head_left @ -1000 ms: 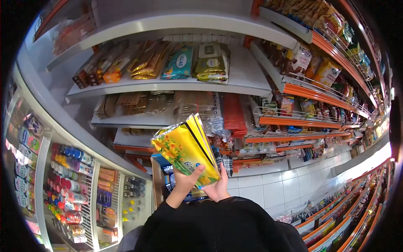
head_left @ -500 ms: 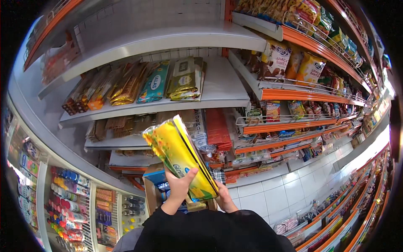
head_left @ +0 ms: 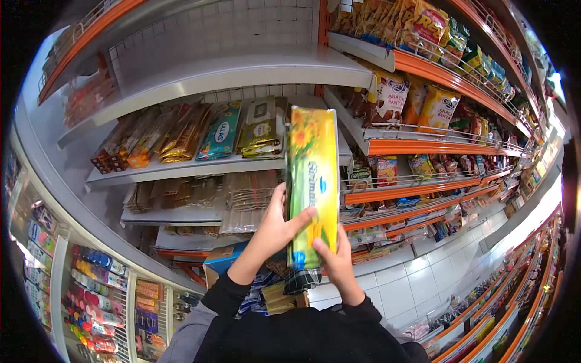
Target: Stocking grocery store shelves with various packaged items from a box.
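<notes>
A long yellow flat pack (head_left: 324, 175) printed with flowers, its edge dark along the left side, stands almost upright before me. My left hand (head_left: 275, 230) is closed around its left edge, the thumb lying across the front. Lower down, my right hand (head_left: 336, 260) grips the right edge near the bottom, thumb also on the front. A dark checked bundle (head_left: 302, 279) shows just beneath the pack; whether it is joined to it I cannot tell. The middle shelf (head_left: 200, 171) behind carries a turquoise pack (head_left: 221, 128), olive-gold packs (head_left: 259, 128) and brown-gold packs (head_left: 181, 133).
An open cardboard box (head_left: 212, 269) with blue-wrapped goods (head_left: 257, 293) is below my hands. Snack bags (head_left: 439, 109) fill orange-edged shelves on the right. At lower left, a cooler (head_left: 130, 290) holds bottles. White floor tiles (head_left: 420, 281) show at lower right.
The yellow pack has risen and shifted right, turning from a leftward lean to nearly upright. Both hands moved up with it, and the right thumb now shows on its front.
</notes>
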The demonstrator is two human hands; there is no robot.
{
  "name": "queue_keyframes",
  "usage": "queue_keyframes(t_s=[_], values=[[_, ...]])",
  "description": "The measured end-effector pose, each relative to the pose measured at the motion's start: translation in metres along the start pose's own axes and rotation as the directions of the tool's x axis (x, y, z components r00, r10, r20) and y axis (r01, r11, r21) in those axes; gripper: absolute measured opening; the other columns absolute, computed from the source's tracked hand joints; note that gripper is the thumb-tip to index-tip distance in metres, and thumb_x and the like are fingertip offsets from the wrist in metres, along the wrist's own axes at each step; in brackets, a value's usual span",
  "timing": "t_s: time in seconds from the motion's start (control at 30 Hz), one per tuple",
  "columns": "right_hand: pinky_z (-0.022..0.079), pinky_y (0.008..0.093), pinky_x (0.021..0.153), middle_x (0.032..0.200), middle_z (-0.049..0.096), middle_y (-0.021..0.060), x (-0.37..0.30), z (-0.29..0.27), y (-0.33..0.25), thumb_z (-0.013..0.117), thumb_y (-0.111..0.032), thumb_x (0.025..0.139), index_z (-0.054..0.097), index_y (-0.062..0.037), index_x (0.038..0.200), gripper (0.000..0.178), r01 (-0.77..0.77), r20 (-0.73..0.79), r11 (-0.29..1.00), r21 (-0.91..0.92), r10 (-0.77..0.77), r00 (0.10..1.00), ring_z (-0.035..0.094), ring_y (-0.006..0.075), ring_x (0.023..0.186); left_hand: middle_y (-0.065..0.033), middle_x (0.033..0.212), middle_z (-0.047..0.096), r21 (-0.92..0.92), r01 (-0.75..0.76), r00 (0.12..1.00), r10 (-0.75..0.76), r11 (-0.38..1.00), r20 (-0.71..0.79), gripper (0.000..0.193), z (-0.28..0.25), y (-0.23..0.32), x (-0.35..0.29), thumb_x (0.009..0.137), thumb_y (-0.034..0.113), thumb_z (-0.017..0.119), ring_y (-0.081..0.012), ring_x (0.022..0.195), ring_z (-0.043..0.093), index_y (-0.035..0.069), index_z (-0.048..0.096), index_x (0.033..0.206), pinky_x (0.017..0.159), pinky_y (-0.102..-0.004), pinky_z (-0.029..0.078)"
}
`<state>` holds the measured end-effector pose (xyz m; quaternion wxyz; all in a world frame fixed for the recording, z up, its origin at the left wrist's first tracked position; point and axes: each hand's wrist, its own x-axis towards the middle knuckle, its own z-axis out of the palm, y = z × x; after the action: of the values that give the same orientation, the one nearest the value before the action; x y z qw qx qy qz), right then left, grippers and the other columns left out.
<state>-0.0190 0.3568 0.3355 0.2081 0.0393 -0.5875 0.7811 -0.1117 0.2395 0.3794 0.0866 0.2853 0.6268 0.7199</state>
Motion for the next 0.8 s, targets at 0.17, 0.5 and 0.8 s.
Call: queue_keyframes(t_s=[0.17, 0.5, 0.8], values=[[0.047, 0.0262, 0.077, 0.105, 0.055, 0.0094, 0.058, -0.012, -0.013, 0.059, -0.007, 0.080, 0.042, 0.0020, 0.117, 0.042, -0.043, -0.065, 0.997, 0.071, 0.047, 0.997, 0.056, 0.0136, 0.090, -0.0125, 0.119, 0.046, -0.005, 0.034, 0.998, -0.034, 0.999, 0.047, 0.058, 0.002, -0.005, 0.001, 0.083, 0.013, 0.059, -0.0153, 0.102, 0.049, -0.001, 0.028, 0.130, 0.085, -0.0269, 0.042], [0.049, 0.0248, 0.072, 0.107, 0.053, 0.0101, 0.097, -0.003, -0.036, 0.057, -0.017, 0.084, 0.028, 0.0026, 0.128, 0.057, -0.022, -0.056, 0.993, 0.120, 0.029, 0.998, 0.057, 0.0128, 0.088, -0.0120, 0.114, 0.051, 0.503, -0.267, 0.956, 0.291, 0.822, 0.032, 0.056, 0.004, 0.029, 0.014, 0.079, 0.011, 0.062, -0.0137, 0.092, 0.053, 0.003, 0.037, 0.129, 0.077, -0.0248, 0.044], [0.037, 0.0376, 0.092, 0.127, 0.035, 0.0247, 0.076, -0.010, -0.049, 0.060, -0.015, 0.081, 0.042, -0.0056, 0.125, 0.048, 0.319, 0.109, 0.426, -0.847, -0.448, 0.888, 0.043, 0.0366, 0.113, -0.0124, 0.098, 0.059, 0.510, -0.255, 0.937, 0.341, 0.821, -0.080, 0.040, 0.014, 0.014, 0.036, 0.074, 0.012, 0.065, -0.0201, 0.082, 0.057, 0.005, 0.054, 0.113, 0.073, -0.0295, 0.045]])
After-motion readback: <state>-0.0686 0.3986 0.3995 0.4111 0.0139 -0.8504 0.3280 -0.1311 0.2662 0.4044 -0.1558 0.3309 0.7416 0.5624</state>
